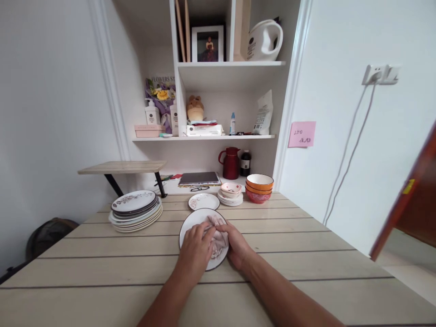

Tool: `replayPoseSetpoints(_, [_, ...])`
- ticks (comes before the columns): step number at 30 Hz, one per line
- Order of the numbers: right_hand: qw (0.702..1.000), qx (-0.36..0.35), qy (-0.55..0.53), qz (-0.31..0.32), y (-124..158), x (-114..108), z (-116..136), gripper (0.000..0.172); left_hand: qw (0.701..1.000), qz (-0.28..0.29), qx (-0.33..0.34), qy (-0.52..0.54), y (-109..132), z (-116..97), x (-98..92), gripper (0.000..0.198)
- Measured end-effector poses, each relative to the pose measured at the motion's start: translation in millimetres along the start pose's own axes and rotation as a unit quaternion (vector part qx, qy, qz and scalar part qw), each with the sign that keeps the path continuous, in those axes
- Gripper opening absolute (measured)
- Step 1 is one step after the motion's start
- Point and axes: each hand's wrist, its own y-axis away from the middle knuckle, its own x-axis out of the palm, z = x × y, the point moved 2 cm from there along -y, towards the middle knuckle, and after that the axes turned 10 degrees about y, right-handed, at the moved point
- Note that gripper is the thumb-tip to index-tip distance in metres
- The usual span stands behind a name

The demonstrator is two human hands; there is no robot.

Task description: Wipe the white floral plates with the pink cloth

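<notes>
A white plate (186,225) with a dark rim and a floral print is in front of me at the middle of the table. On it lies a crumpled pale pink cloth (220,240). My left hand (195,245) is over the plate's left part, its bent fingers and thumb closed at the cloth's left side. From the right, my right hand (238,245) reaches across the rim, and its fingertips grip the cloth's upper part. Its lower fingers are partly hidden. Just beyond is a smaller floral plate (203,201), lying flat.
Stacked plates (134,213) stand at the left, near a small raised shelf (122,167). Small dishes (230,195) and orange and red bowls (259,188) are at the back right. Behind them are a laptop (199,178), glasses (200,188) and a red jug (231,163).
</notes>
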Motion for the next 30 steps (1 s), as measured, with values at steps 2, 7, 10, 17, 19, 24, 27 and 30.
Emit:
replayPoseSetpoints(2, [1.0,-0.004,-0.007,0.002,0.1,0.1,-0.3,0.043,1.0,0.002,-0.001,0.003,0.1,-1.2,-0.9,0.042])
replayPoseSetpoints(7, [1.0,-0.018,0.002,-0.004,-1.6,-1.1,-1.7,0.04,1.0,-0.009,-0.003,0.019,0.5,-2.0,-0.9,0.045])
replayPoseSetpoints(10, [1.0,-0.022,0.01,-0.006,-2.7,-1.5,-2.5,0.039,0.999,-0.011,-0.004,0.031,0.6,-1.5,-0.4,0.06])
replayPoseSetpoints(17, [1.0,-0.027,0.016,0.004,-2.0,-1.1,-3.5,0.043,1.0,0.02,-0.015,0.018,-0.8,-1.3,-0.1,0.058])
replayPoseSetpoints(19, [0.999,-0.031,0.021,0.004,-1.4,-1.2,-3.4,0.043,1.0,0.015,-0.013,0.018,-0.8,-1.7,-0.4,0.058])
replayPoseSetpoints(24, [0.999,-0.032,0.018,0.009,-1.5,-1.5,-3.7,0.041,1.0,0.0,-0.008,0.024,0.1,-1.1,0.4,0.058])
replayPoseSetpoints(27, [0.999,-0.036,0.013,0.01,-2.7,-1.7,-4.4,0.042,0.999,0.003,-0.011,0.031,0.3,-0.3,1.5,0.057])
replayPoseSetpoints(30, [0.999,-0.042,0.009,0.017,-4.2,-2.1,-5.3,0.04,0.999,0.004,-0.014,0.034,0.4,0.3,2.1,0.056])
